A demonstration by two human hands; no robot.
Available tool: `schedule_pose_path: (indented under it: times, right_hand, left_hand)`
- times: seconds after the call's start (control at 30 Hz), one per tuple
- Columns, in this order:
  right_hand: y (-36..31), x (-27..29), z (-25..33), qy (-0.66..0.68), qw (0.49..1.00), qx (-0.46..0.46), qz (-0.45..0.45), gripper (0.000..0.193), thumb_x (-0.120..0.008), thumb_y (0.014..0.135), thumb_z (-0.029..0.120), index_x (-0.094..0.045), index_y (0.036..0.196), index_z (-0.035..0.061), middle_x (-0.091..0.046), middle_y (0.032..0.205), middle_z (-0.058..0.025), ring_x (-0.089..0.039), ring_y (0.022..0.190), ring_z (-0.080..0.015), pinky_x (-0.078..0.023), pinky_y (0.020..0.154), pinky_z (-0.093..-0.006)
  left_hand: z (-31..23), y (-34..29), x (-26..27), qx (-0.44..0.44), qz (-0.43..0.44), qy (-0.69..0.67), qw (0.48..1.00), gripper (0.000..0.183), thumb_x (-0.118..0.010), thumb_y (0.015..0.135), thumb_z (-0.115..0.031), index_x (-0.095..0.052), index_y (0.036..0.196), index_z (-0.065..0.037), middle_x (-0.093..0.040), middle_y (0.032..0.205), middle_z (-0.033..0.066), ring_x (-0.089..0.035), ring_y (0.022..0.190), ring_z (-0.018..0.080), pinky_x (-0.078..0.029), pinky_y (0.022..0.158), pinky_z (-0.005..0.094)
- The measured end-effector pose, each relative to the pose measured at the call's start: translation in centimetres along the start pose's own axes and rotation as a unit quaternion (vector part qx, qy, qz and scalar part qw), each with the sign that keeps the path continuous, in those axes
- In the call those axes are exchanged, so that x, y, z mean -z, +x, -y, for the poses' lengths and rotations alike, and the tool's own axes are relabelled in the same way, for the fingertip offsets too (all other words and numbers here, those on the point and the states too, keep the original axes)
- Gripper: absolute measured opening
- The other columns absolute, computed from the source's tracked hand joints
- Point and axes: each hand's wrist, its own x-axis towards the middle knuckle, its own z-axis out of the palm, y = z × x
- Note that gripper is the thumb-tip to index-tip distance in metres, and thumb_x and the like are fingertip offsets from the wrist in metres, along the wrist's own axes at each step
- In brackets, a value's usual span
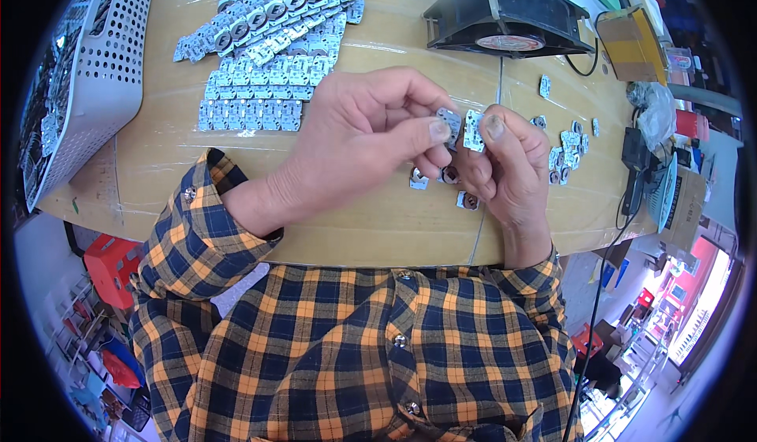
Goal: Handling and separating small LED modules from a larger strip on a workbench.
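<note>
1. On my feed, the left hand [378, 123] is clamped on a grey board [451, 119], the right hand [516, 158] on a pale board [473, 129]
2. Both sit above the tabletop [371, 225], edges close; I cannot tell if they touch
3. I'd pinch only the rims, press lightly and keep both wrists steady, so neither edge scrapes its neighbour

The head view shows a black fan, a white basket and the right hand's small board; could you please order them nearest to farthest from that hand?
1. Small board: pinched in the right hand.
2. Black fan: beyond the hand, near the picture's top.
3. White basket: at the far left.
</note>
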Motion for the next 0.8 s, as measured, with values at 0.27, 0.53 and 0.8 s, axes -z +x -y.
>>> schedule_pose_path:
  times: [0.27, 0.53, 0.8]
  right_hand:
    - [-0.19, 0.16, -0.08, -0.112, 0.993, 0.018, -0.017, 0.030, -0.049, 0.101, 0.021, -0.050, 0.075, 0.0054, -0.045, 0.055, 0.0021, -0.035, 0.041, -0.0033, -0.028, 0.039, -0.0193]
    - [-0.12, 0.03, -0.01, -0.107, 0.994, 0.006, -0.031, 0.030, -0.049, 0.101, 0.020, -0.050, 0.075, 0.0058, -0.044, 0.054, 0.0023, -0.035, 0.041, -0.0034, -0.028, 0.039, -0.0197]
    - [-0.06, 0.53, 0.31, -0.142, 0.989, 0.035, -0.035, 0.030, -0.052, 0.100, 0.018, -0.054, 0.073, 0.0041, -0.047, 0.055, 0.0023, -0.038, 0.044, -0.0030, -0.028, 0.041, -0.0206]
  left_hand:
    - [0.62, -0.48, -0.70, -0.085, -0.031, 0.148, 0.985, 0.015, -0.058, 0.093, 0.003, -0.061, 0.107, 0.007, -0.066, 0.093, 0.0093, -0.068, 0.077, 0.0100, -0.059, 0.066, 0.0212]
    - [0.57, -0.35, -0.70, -0.073, -0.050, 0.126, 0.988, 0.014, -0.057, 0.093, 0.004, -0.061, 0.107, 0.007, -0.066, 0.093, 0.0091, -0.067, 0.079, 0.0094, -0.059, 0.068, 0.0201]
    - [0.74, -0.36, -0.62, -0.104, -0.015, 0.144, 0.984, 0.015, -0.060, 0.092, 0.003, -0.062, 0.107, 0.006, -0.066, 0.095, 0.0077, -0.067, 0.080, 0.0088, -0.057, 0.068, 0.0198]
